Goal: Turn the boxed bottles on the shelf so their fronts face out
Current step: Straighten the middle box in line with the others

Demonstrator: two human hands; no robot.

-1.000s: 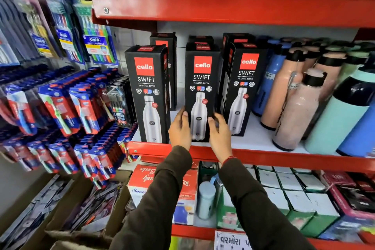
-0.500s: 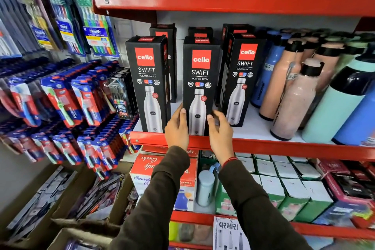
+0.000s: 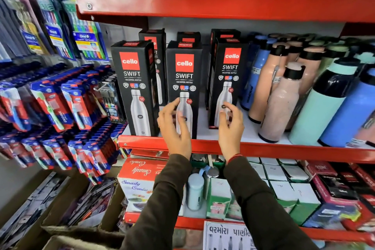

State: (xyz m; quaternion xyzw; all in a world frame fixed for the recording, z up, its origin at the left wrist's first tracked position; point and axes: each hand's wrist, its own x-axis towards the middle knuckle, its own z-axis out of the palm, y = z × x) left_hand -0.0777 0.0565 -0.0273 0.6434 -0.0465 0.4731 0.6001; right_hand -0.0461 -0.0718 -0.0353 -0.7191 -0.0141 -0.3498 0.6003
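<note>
Three black Cello Swift bottle boxes stand upright at the front of the red shelf (image 3: pixel 284 149), fronts facing out: the left box (image 3: pixel 134 85), the middle box (image 3: pixel 184 75) and the right box (image 3: pixel 228 71). More black boxes stand behind them. My left hand (image 3: pixel 174 128) hovers in front of the middle box's lower left, fingers apart, holding nothing. My right hand (image 3: pixel 231 126) floats open between the middle and right boxes, partly covering the right box's lower front.
Loose bottles in pink (image 3: pixel 281 103), mint (image 3: pixel 322 105) and blue (image 3: pixel 353 111) crowd the shelf's right side. Toothbrush packs (image 3: pixel 67 103) hang at the left. A red upper shelf (image 3: pixel 223 4) overhangs. Boxes and a small bottle (image 3: pixel 194 191) fill the lower shelf.
Both hands have let go of the middle box and pulled back from it, fingers now spread. My right hand has shifted right toward the right box.
</note>
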